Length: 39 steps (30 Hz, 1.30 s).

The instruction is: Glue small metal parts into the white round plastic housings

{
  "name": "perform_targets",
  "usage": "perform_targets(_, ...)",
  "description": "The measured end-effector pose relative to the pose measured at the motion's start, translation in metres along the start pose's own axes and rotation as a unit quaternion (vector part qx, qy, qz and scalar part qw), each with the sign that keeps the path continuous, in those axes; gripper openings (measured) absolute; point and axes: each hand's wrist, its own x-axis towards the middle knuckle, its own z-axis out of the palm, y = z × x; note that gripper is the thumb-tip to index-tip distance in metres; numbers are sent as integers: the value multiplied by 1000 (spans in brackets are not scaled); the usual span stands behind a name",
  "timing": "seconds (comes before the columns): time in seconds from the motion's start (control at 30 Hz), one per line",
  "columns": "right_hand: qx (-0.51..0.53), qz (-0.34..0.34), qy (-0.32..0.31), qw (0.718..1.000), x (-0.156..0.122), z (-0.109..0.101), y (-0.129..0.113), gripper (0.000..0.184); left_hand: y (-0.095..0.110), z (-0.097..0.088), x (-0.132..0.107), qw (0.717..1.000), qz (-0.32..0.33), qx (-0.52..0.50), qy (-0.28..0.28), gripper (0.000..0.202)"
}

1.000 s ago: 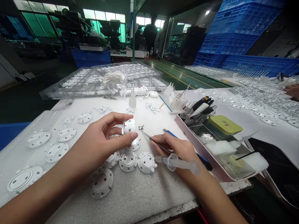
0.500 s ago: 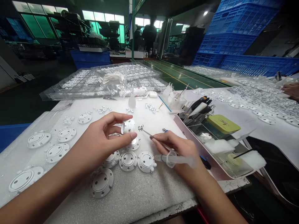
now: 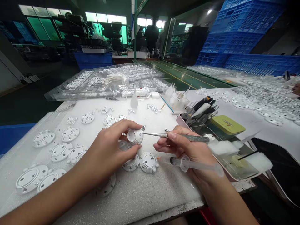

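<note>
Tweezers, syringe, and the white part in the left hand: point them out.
tweezers (image 3: 154, 134), head view, bare shaft between the hands.
syringe (image 3: 197, 165), head view, clear barrel.
white part (image 3: 135, 136), head view, round face.

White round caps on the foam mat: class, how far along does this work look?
Looks done: nothing certain. In hand: the left hand holds one white cap; the right hand points tweezers at it and also holds a syringe. Left: many caps lie on the foam mat.

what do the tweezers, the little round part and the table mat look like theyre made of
Tweezers: bare metal, going by the thin grey glinting blades. Round part in the left hand: probably moulded matte white plastic. Mat: likely white foam sheet, with a grainy, slightly pitted surface.
</note>
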Motion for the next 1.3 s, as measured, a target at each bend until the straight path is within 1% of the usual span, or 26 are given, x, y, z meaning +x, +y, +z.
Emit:
perform_targets(0.07, 14, 3, 7, 1000, 0, 0, 0, 16, -1, 1, -1, 999, 28, 17, 2, 31)
perform_targets(0.17, 21, 11, 19, 1000, -1, 1, 0, 18, 1, 1, -3, 998, 49, 40, 14, 32)
perform_targets(0.4, 15, 22, 24, 999, -1, 0, 0, 19, 4, 0, -6, 997, 67, 46, 14, 30)
perform_targets(0.6, 2, 30, 37, 999, -3, 1, -1, 23, 1, 2, -5, 995, 88, 48, 22, 33)
perform_targets(0.7, 3, 29, 34, 999, -4, 1, -2, 23, 0, 2, -5, 995, 84, 45, 25, 36)
perform_targets(0.77, 10, 11, 33, 999, -4, -1, -2, 23, -1, 2, -4, 996, 73, 39, 24, 37)
perform_targets(0.83, 17, -35, 43, 998, -3, -3, -2, 22, -1, 1, -4, 997, 65, 29, 23, 37)
perform_targets(0.9, 21, -85, 66, 994, -1, -5, -1, 15, -1, 1, -5, 998, 59, 21, 22, 37)
perform_targets(0.97, 16, -104, 81, 991, 3, -4, -1, 7, -1, 2, -6, 998, 62, 19, 18, 36)
perform_targets(1.03, -2, -77, 64, 995, 6, -1, -3, 9, 0, 3, -7, 997, 79, 22, 12, 37)
perform_targets(1.1, -24, -20, 21, 999, 9, 3, -5, 11, 1, 4, -9, 994, 102, 30, 8, 38)
perform_targets(1.2, -40, 57, -34, 997, 8, 9, -10, 13, 4, 6, -11, 990, 132, 44, 8, 41)
perform_targets(1.3, -40, 86, -71, 993, 5, 11, -12, 14, 6, 7, -12, 988, 148, 44, 1, 42)
